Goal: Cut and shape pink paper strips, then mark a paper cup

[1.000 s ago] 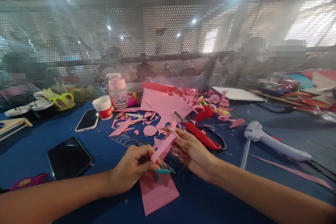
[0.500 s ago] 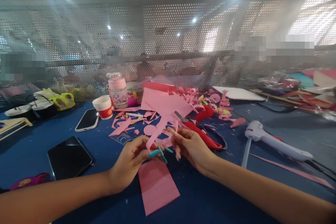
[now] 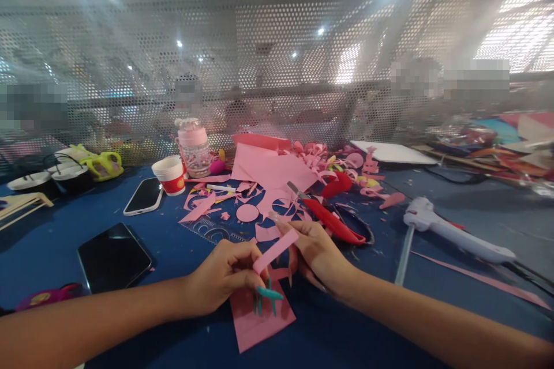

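My left hand (image 3: pixel 231 271) pinches a narrow pink strip (image 3: pixel 277 251) that looks like paper or thin foam. Long teal points at its fingertips look like nails. The strip slants up toward my right hand (image 3: pixel 322 251), its free end overlapping that hand's fingers in the view. My right thumb and fingers are apart, and I see nothing gripped between them. Below both hands a pink rectangular sheet (image 3: pixel 262 328) with faint lines lies on the blue table. Beyond the hands are a pink disc (image 3: pixel 247 213), a clear stencil ruler (image 3: pixel 212 230) and red-handled scissors (image 3: pixel 331 220).
Pink sheets (image 3: pixel 277 167) and scraps (image 3: pixel 320 155) pile up at the back. On the left are two phones (image 3: pixel 115 256), paper cups (image 3: pixel 169 174) and a bottle (image 3: pixel 193 147). A white glue gun (image 3: pixel 459 236) lies right, a white tablet-like slab (image 3: pixel 393 153) behind it.
Both hands have come slightly nearer. The strip has swung from pointing away to slanting up rightward, and the pink disc and ruler are less covered.
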Demonstrator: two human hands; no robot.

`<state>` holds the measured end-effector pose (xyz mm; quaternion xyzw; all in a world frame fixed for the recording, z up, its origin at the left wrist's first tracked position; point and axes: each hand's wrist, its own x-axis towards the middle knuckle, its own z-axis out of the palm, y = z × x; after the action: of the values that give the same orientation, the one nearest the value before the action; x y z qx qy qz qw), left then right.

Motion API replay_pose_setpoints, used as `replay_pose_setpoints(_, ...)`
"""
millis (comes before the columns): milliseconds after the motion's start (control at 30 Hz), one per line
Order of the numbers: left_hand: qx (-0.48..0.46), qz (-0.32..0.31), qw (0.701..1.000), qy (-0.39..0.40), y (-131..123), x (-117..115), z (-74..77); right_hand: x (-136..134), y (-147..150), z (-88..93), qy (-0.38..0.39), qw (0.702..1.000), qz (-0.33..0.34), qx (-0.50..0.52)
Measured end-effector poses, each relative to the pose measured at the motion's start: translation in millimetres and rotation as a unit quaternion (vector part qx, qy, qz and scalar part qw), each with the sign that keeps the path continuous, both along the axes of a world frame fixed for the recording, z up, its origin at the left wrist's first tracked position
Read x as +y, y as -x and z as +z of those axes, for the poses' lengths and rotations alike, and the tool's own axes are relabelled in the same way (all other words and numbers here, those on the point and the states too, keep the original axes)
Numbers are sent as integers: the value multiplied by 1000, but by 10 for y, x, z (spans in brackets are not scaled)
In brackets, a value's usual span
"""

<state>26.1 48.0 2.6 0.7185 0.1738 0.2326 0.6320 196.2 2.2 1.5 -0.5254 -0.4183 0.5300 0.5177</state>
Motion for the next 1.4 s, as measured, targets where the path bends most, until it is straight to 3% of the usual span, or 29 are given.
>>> replay_pose_setpoints(200,-39,14,998,54,-10,13,-11,10,-7,18,0,1000,18,14)
replay_pose_setpoints(400,-78,55,994,46,0,27,-35,31,6,46,-104,986,-26,130)
replay_pose_setpoints(533,-69,49,996,13,27,15,-36,48,-20,18,-88,988,-36,124)
replay_pose_setpoints(733,-74,36,992,-97,63,-13,-16,38,-61,47,-62,996,-62,24)
replay_pose_setpoints(800,-80,44,992,-91,60,-16,-17,28,-52,41,-61,997,-36,-16)
replay_pose_setpoints(900,-66,55,995,-58,43,-10,-28,12,-32,0,-43,995,55,-75)
replay_pose_setpoints(1067,13,96,995,-20,7,23,-39,-52,-37,25,-23,970,172,-172)
replay_pose_setpoints(1200,59,66,996,-14,-5,43,-42,-111,-99,128,-7,944,263,-200)
replay_pose_setpoints(1400,88,30,996,-11,-18,66,-77,-98,-151,204,-64,924,335,-174)
